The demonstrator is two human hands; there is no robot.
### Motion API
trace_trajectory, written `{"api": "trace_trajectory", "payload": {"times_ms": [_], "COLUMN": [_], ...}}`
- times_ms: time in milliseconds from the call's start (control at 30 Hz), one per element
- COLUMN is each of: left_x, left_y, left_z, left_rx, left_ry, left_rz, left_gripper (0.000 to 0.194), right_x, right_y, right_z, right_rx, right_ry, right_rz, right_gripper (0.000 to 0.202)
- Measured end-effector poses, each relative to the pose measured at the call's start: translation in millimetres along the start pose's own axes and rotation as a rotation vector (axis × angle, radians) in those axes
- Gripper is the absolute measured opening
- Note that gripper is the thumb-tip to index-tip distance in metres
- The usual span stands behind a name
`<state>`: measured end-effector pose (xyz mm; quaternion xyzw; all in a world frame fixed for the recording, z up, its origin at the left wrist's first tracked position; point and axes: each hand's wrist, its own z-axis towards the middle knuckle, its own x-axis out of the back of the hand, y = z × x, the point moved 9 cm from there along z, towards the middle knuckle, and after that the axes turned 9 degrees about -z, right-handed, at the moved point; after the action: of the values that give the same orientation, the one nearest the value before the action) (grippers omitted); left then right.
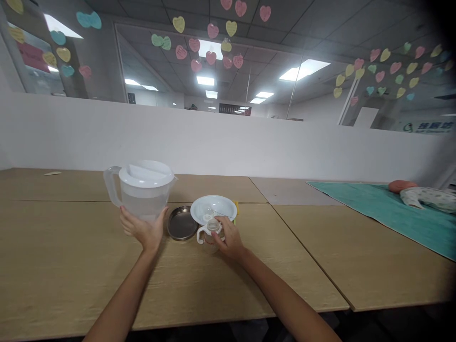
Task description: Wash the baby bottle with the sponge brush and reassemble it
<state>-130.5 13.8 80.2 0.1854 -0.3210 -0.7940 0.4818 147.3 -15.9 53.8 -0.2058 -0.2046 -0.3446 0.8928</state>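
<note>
The left grip (144, 232) clasps the pitcher (145, 202) low down, its spout (175, 180) facing right; the handled bottle (210, 241), long axis upright, is right and nearer, clasped by the right grip (231, 240) beside the bowl (223, 200)

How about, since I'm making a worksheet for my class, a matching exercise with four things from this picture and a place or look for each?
Things:
1. Jug
2. Bottle
3. Towel
4. Metal dish

Descriptions:
A. Blue-green, spread at the right
B. In the right hand
C. Dark and round, beside the bowl
D. In the left hand

Pairs: 1-D, 2-B, 3-A, 4-C
</note>
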Motion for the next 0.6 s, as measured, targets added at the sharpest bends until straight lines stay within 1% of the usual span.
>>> {"api": "trace_trajectory", "payload": {"times_ms": [100,200,267,367,433,500,600], "left_x": [-3.7,-7.8,-10.1,-13.8,-15.8,-17.7,-19.0], "left_y": [6,17,25,34,37,38,38], "left_z": [-2,-7,-10,-16,-20,-24,-25], "left_rx": [-0.057,-0.159,-0.25,-0.423,-0.543,-0.629,-0.685], "left_ry": [-0.033,-0.092,-0.136,-0.198,-0.223,-0.238,-0.247], "left_rz": [-0.077,-0.119,-0.123,-0.098,-0.074,-0.058,-0.063], "left_gripper": [0.117,0.117,0.117,0.115,0.112,0.109,0.106], "right_x": [0,-1,-1,-1,-1,-2,-2], "right_y": [0,0,0,-1,-1,-1,-1], "right_z": [0,0,0,0,1,1,1], "right_rx": [-0.001,-0.009,-0.011,-0.009,-0.011,-0.01,-0.005], "right_ry": [0.0,-0.006,-0.007,-0.008,-0.012,-0.015,-0.012], "right_rz": [0.005,0.005,0.004,0.006,0.008,0.005,-0.006], "right_gripper": [0.035,0.035,0.035,0.035,0.036,0.036,0.037]}}
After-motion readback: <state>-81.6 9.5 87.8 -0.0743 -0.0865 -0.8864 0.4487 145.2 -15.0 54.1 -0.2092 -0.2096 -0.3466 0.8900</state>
